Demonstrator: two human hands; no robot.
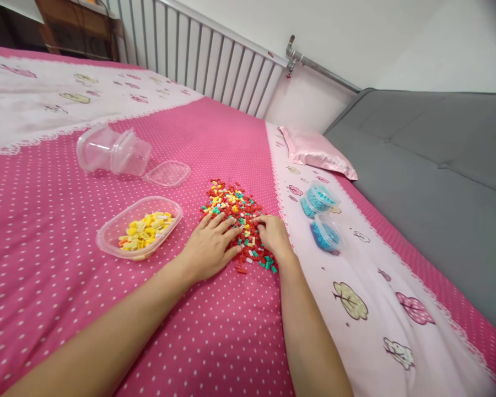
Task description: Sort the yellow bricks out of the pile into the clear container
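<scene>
A loose heap of small building bricks [248,223], mostly red with yellow, green and white ones mixed in, lies on the pink dotted bedsheet [227,331]. My left hand [210,242] rests flat on the heap's near left side, palm down with its fingers spread. At the right side of the heap, my right hand [274,234] has its fingers curled down among the bricks. Its fingertips are partly hidden, and what they pinch cannot be made out. Left of the heap, a clear plastic container [107,245] holds yellow bricks [146,231] and a few orange ones.
Two small tubs stand on the right, one with light blue bricks [317,197], one with darker blue bricks [324,234]. Stacked clear containers [111,151] lie sideways beside a clear lid [167,173]. Beyond are a pink pillow [316,154], a grey headboard [430,149] and a slatted rail [206,60].
</scene>
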